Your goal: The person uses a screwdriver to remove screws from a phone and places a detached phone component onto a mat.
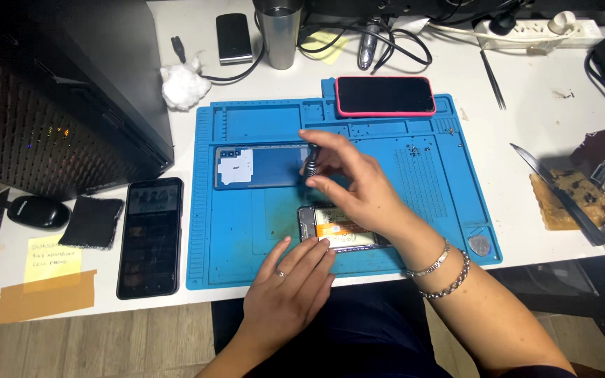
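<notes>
- Nearest to me, my left hand lies flat and open at the front edge of the blue silicone repair mat, fingertips pressing on the near end of the opened smartphone with its orange-and-silver insides showing.
- My right hand hovers above that phone, bracelets on the wrist, thumb and fingers pinched round the dark metal precision screwdriver, which stands nearly upright.
- Just behind the driver lies the detached blue back cover with a white patch, face down on the mat.
- I judge I'm in the screw-removal step: the phone is open, and tiny screws are scattered on the mat's right side.
- Next, I'd say, the tip has to come down square onto a screw head while my left hand pins the phone flat; a slip could scratch the board.
- Off the mat: a black phone on the left, a pink-cased phone at the back.
</notes>
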